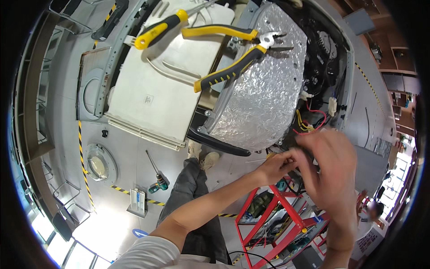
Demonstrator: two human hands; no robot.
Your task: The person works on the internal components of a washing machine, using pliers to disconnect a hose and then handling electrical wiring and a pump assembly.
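Note:
My left hand (278,168) is closed in a pinch at the near right corner of an opened machine. Whatever its fingertips hold is hidden. Beside it, touching or almost touching, is my right hand (329,166), its curled fingers smeared by motion. Just beyond the hands run red wires (319,111) and yellow wires (300,120), near a white connector (332,106). A foil-wrapped cover (260,101) fills the machine's middle, next to a white plastic housing (174,110). Yellow-and-black pliers (267,40) lie spread across both, and a screwdriver (159,31) rests on the housing.
A red metal frame (286,210) holding tools and cables stands below my hands. On the floor to the left are a cordless drill (159,183), a round ring-shaped part (101,163) and striped tape (81,148). Another person (369,210) is at the far right.

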